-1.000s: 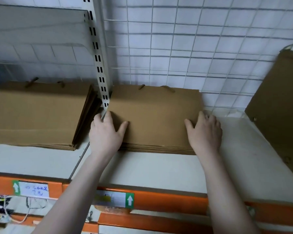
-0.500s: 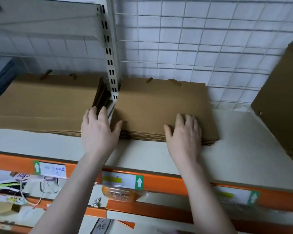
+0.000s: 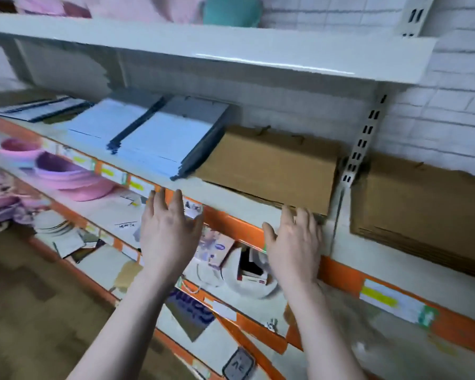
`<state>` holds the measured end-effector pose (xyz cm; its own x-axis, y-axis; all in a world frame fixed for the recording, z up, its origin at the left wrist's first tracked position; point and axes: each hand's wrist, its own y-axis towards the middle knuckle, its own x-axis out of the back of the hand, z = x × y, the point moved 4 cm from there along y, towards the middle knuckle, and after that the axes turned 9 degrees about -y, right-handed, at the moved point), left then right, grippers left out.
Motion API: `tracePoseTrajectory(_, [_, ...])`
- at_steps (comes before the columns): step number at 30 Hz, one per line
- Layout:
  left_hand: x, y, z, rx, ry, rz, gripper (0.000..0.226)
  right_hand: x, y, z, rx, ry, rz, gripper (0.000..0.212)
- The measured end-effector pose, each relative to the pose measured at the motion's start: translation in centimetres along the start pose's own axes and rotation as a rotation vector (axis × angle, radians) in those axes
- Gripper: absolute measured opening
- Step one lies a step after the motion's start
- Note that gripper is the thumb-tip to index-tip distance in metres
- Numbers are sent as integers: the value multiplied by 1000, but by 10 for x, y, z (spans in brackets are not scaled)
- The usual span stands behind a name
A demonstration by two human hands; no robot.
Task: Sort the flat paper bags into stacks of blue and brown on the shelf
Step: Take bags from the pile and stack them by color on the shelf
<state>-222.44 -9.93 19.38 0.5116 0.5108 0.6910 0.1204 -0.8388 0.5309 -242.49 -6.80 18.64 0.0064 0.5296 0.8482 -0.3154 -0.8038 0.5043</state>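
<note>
Shelf (image 3: pixel 225 196): two blue stacks (image 3: pixel 159 141), two brown stacks (image 3: pixel 272 165)

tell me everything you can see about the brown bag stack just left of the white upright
The brown paper bag stack is a pile of flat kraft-coloured bags lying on the white shelf, layered edges at the front, dark cord handles at the back. A blue bag stack lies against its left side; the slotted upright stands at its right. The right hand has fingertips at its front right corner; contact is unclear.

Two stacks of light blue bags (image 3: pixel 159 138) with dark blue edges are seen at 10 o'clock, beside plain brown bags (image 3: pixel 272 165) at 1 o'clock and (image 3: pixel 422 209) at 3 o'clock. The shelf (image 3: pixel 231 198) is white with an orange front rail (image 3: pixel 236 226) bearing white, yellow and green labels. Pink and purple bowls (image 3: pixel 66 174) are seen at 9 o'clock.
</note>
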Motion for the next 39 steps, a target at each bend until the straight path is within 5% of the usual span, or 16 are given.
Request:
tracePoseTrajectory(15, [143, 59, 284, 248, 188, -109, 55, -51, -17, 326, 325, 205, 64, 51])
tracePoseTrajectory(39, [147, 391, 619, 342, 221, -135, 58, -235, 174, 731, 342, 342, 155, 53])
